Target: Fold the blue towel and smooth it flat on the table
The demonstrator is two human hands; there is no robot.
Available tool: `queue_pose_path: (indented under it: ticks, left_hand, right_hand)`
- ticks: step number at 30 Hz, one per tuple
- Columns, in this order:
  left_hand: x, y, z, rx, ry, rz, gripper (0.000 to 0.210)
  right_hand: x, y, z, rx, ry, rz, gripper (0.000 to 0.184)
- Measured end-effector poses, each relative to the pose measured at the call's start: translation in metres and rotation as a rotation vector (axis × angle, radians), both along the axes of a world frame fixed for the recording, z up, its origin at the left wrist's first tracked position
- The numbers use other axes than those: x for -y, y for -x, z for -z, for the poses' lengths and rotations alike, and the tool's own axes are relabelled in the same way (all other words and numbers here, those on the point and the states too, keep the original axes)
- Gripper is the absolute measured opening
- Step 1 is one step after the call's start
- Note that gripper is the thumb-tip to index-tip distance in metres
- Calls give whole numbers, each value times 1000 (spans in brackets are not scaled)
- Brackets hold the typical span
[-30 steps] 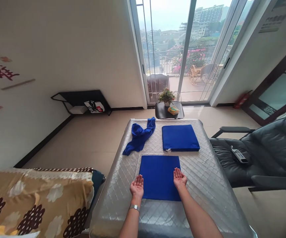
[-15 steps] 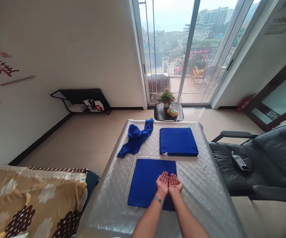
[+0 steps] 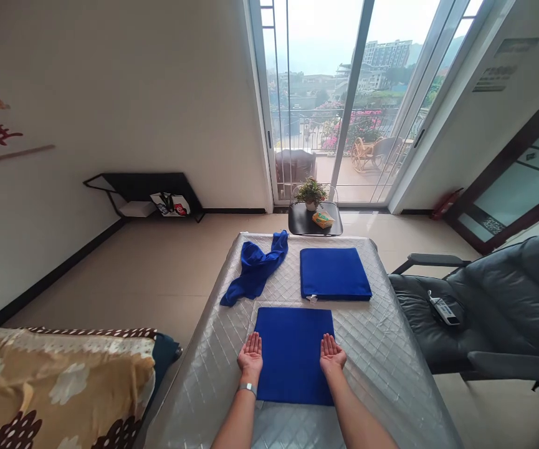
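While the flat, royal-blue rectangle of fabric lies on the near part of the silver, quilted-pattern table cover, the bare left hand is at its left edge and the bare right hand over its right, both wide open, palms up, fingers straight and together, nothing in either; whether they touch it, I can't tell. Good handling here, I'd judge, means keeping both hands level and working the two edges evenly, so no crease gets pulled in. And it looks tidy: smooth, matte, corners nearly square! Just beyond, rightward, sits a thick, squared blue fabric stack; leftward sprawls a crumpled blue cloth.
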State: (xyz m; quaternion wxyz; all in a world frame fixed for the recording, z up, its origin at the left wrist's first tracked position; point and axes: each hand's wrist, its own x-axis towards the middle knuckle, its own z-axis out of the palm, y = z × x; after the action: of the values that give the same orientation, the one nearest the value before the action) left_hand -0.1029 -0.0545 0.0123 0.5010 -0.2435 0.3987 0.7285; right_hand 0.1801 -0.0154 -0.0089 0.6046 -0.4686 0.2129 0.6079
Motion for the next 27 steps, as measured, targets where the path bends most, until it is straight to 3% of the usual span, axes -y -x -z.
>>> queue_pose_path:
  ticks: [8, 15, 18, 24, 27]
  left_hand:
    - [0, 1, 3, -34, 38, 10, 46]
    - [-12, -9, -5, -85, 116, 61, 43]
    - [-31, -49, -12, -54, 70, 143, 37]
    - [-67, -173, -12, 126, -60, 350, 31]
    - [-72, -202, -4, 182, -52, 384, 32]
  right_hand:
    - [-21, -1, -17, -39, -127, -1, 40]
    - [-50, 0, -5, -22, -69, -3, 38]
    - [-50, 1, -1, -3, -44, 5, 37]
    - [-52, 3, 2, 42, 3, 2, 36]
    - [-53, 3, 5, 62, 13, -9, 38]
